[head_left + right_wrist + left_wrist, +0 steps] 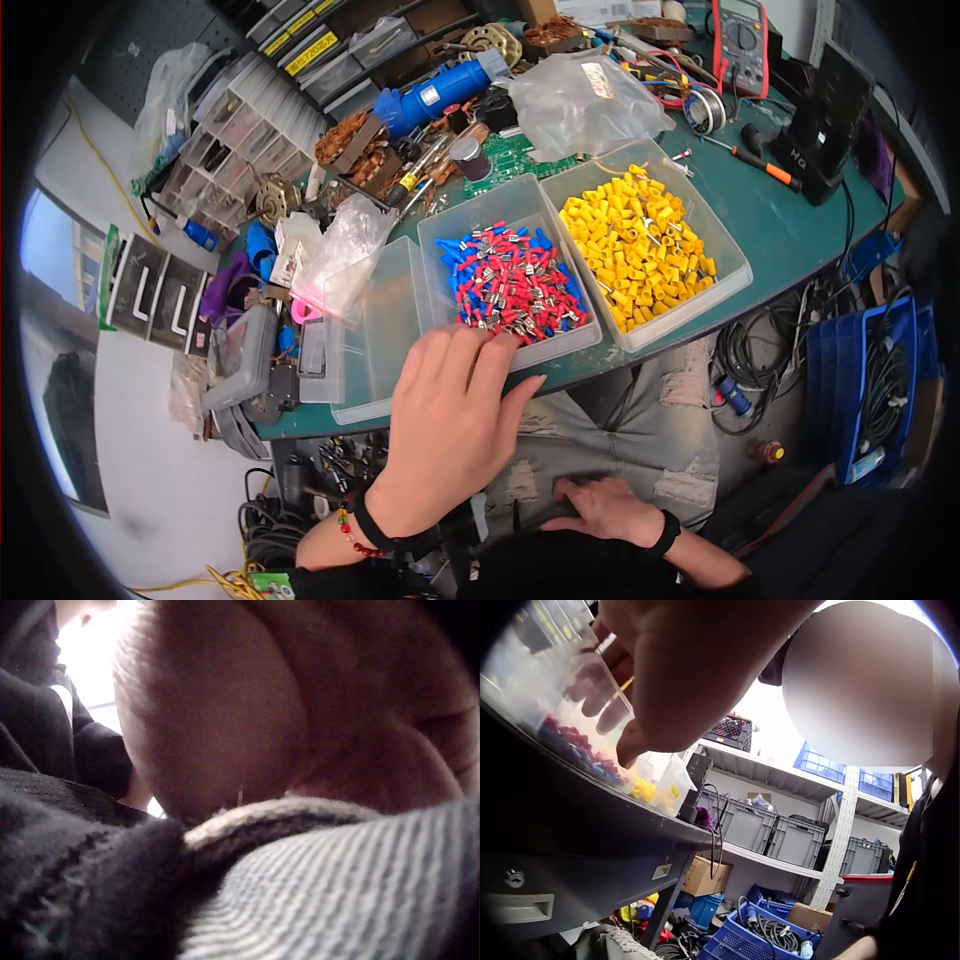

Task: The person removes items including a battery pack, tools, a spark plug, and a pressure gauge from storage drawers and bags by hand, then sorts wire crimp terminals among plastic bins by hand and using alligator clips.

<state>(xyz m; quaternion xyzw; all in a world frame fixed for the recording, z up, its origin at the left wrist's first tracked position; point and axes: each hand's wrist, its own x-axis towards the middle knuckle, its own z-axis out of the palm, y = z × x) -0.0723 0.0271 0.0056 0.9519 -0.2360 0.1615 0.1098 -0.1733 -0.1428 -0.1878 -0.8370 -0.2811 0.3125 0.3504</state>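
Note:
In the head view my left hand (pixel 450 415) is at the near wall of a clear plastic bin (pixel 566 346). Its fingers curl over the rim, and the thumb stays outside. The left wrist view shows those fingers (pixel 600 690) through the translucent wall, above red and blue crimp terminals (pixel 515 285); in the head view the fingertips are hidden. Beside this bin stands a second clear bin (pixel 738 278) of yellow crimp caps (pixel 635 245). My right hand (pixel 605 508) rests on the lap, fingers relaxed, against the grey ripped trousers (pixel 640 455).
A third clear bin (pixel 375 345) lies left of the terminals. Behind are a plastic bag (pixel 590 105), a green circuit board (pixel 500 165), a blue connector (pixel 440 98) and a red multimeter (pixel 740 45). An orange-handled screwdriver (pixel 765 168) lies right. Blue crates with cables (pixel 885 380) stand on the floor.

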